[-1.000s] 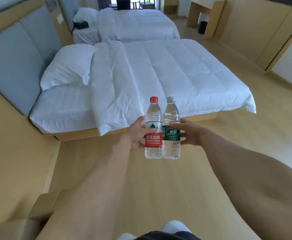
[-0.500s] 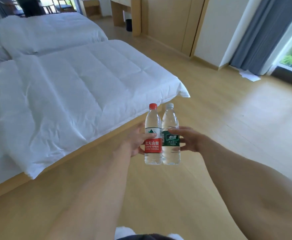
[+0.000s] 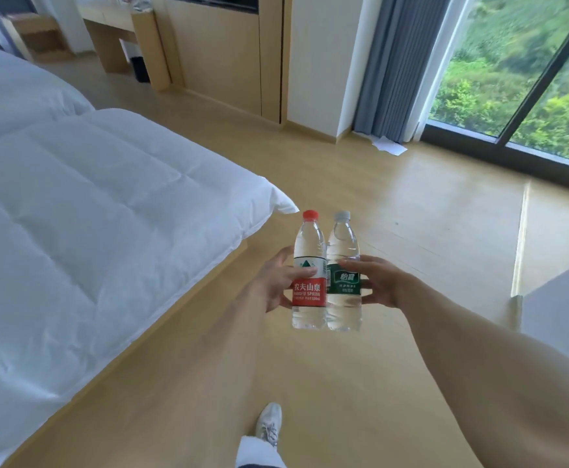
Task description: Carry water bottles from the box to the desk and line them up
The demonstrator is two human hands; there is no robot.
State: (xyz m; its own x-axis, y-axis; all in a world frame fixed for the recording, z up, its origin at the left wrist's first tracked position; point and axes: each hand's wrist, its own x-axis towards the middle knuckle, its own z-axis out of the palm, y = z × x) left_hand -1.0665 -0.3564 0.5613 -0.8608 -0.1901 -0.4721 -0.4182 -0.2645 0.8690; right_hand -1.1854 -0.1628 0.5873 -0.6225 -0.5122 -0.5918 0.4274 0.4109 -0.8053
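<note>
To the left of the hands, the big white quilted bed (image 3: 84,238) on its pale wooden base fills that side of the view, its far end and near corner cut off by the frame edge. Beyond and to the right of the hands, a tall glass window wall with dark frames (image 3: 526,82) shows blurred green foliage, with a grey-blue curtain (image 3: 398,62) hanging beside it and a crumpled white sheet of paper (image 3: 389,145) lying on the floor at its foot. The light wooden plank floor (image 3: 411,211) spreads beneath the hands. Far ahead and to the left stands a light wooden desk (image 3: 121,35), small and blurred, whatever sits on it too indistinct to name. At the right edge a pale grey slab (image 3: 567,298) is cut off and cannot be identified. Below the hands a white sneaker (image 3: 269,423) steps forward. The left hand (image 3: 276,282) grips the clear plastic water bottle with a red cap and red label (image 3: 309,275), thumb curled across the label's front, fingers hidden behind. The right hand (image 3: 381,282) grips the clear plastic water bottle with a white cap and green label (image 3: 344,278), thumb on the label, fingers wrapped out of sight. Both bottles are upright, touching side by side, held in the air above the floor, well apart from the desk.
</note>
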